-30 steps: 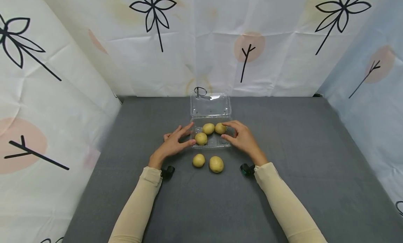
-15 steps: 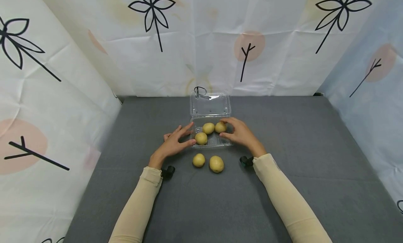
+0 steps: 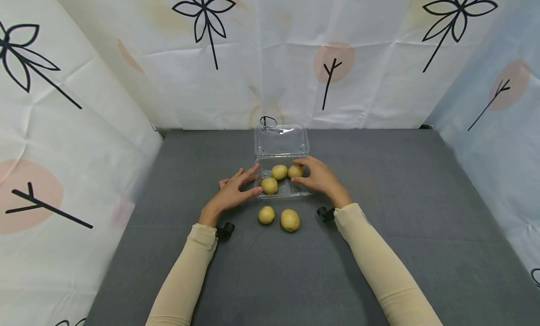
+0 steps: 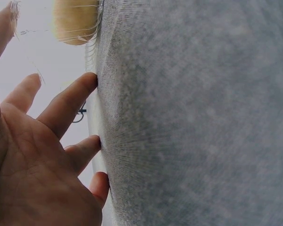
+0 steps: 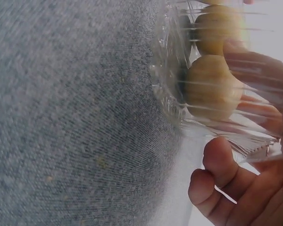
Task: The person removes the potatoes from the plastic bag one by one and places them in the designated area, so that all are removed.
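Note:
A clear plastic clamshell box (image 3: 291,189) stands with its lid (image 3: 281,142) tipped back. Three yellow potatoes lie in it: a front-left potato (image 3: 269,185), a back potato (image 3: 279,172) and a right-hand potato (image 3: 295,170). My right hand (image 3: 319,177) reaches over the box's right side, thumb and index finger curled round the right-hand potato; in the right wrist view that potato (image 5: 213,88) shows through the plastic wall. My left hand (image 3: 233,191) steadies the box's left side with spread fingers, several fingertips resting on the cloth in the left wrist view.
Two more potatoes lie on the grey tabletop in front of the box, a smaller potato (image 3: 266,215) on the left and a larger potato (image 3: 290,220) on the right. A printed white curtain (image 3: 363,91) hangs behind the table and along both sides.
My right hand has moved slightly left and its thumb and index finger have closed in round the right-hand potato. My left hand, the box and the other potatoes stay put.

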Demonstrator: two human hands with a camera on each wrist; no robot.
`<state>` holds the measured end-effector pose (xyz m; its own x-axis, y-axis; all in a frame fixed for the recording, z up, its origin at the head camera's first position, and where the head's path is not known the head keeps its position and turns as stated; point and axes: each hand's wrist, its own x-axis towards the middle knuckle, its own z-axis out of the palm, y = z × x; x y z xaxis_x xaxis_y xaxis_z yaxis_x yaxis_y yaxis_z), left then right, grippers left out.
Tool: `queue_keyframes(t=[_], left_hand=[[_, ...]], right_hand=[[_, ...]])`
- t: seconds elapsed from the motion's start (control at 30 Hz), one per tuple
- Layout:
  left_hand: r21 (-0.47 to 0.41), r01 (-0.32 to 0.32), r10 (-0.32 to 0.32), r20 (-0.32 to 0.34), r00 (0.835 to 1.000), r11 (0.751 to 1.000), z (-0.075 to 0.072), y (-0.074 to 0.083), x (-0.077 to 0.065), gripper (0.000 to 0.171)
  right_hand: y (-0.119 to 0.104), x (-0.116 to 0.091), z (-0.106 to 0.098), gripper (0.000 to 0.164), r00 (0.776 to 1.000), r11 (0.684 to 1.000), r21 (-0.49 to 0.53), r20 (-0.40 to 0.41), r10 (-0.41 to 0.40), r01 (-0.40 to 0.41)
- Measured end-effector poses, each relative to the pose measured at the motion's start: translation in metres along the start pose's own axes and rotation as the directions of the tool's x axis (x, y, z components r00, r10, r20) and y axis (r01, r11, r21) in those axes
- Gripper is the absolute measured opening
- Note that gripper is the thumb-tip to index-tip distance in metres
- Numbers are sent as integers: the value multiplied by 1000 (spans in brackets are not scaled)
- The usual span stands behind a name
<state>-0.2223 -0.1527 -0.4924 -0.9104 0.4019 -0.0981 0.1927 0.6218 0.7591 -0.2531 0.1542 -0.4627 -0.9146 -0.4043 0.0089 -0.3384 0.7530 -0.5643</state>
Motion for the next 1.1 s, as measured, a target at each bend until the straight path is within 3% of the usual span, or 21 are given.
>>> queue_keyframes(t=[0.4,0.73,1.1], left_hand=[[20,-5,5,-1,1000,1000,0,-1,1,78],[1,-12,12,2,1000,1000,0,-1,1,78],[0,-8,8,4,1000,1000,1,-2,0,78]], right_hand=[[-4,1,1,49,1000,1000,-26,-9,-3,3],[-4,-1,1,57,1000,998,-63,16,-15,16],[-1,-4,3,53,998,996,-63,-11,-62,61]])
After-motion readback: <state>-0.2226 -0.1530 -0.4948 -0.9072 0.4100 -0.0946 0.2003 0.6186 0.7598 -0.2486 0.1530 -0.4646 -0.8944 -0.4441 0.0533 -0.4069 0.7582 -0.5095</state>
